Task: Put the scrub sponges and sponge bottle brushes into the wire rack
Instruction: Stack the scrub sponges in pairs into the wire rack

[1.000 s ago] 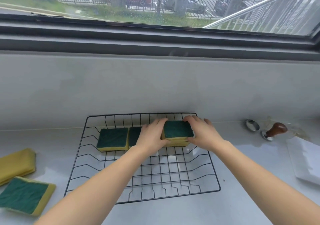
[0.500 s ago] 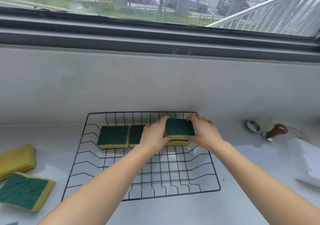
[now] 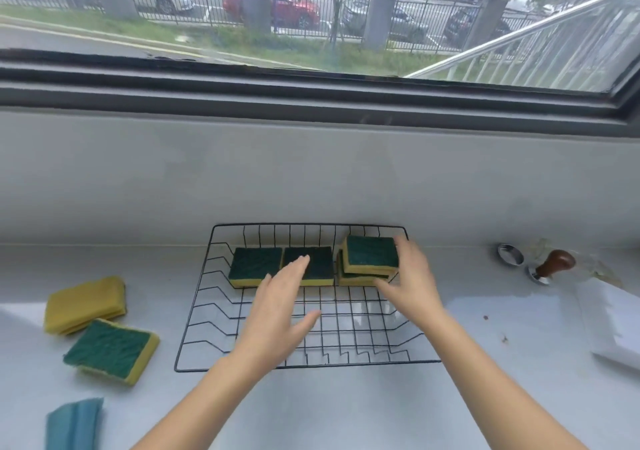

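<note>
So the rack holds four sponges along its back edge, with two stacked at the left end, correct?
Not quite. The head view shows the two stacked sponges at the right end of the wire rack, beside the right hand. The other two sponges lie flat, green side up, to their left. Four along the back edge is right.

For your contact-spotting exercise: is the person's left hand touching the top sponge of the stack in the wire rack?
Apart. The head view shows the left hand open, with a gap of rack between it and the top sponge.
</note>
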`<action>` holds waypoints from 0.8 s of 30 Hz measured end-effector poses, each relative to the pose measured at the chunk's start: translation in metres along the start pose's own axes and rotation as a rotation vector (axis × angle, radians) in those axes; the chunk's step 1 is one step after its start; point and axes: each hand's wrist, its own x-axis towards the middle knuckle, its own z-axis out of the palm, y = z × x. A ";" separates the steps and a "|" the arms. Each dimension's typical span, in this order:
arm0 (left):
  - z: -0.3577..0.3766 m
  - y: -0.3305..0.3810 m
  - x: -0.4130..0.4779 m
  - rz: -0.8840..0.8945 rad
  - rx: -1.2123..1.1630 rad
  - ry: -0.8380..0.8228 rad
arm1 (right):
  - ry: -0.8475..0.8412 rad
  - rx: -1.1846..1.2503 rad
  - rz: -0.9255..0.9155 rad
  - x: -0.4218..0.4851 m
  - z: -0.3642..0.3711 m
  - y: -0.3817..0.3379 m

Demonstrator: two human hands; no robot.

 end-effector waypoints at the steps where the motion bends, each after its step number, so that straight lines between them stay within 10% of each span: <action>1: -0.012 -0.006 -0.022 0.012 0.006 0.019 | 0.013 0.034 -0.016 -0.014 0.002 -0.007; 15: -0.117 -0.083 -0.211 -0.336 0.203 0.075 | -0.186 0.008 -0.606 -0.172 0.062 -0.174; 24: -0.138 -0.121 -0.255 -0.473 0.228 0.062 | -0.362 -0.085 -0.653 -0.177 0.113 -0.230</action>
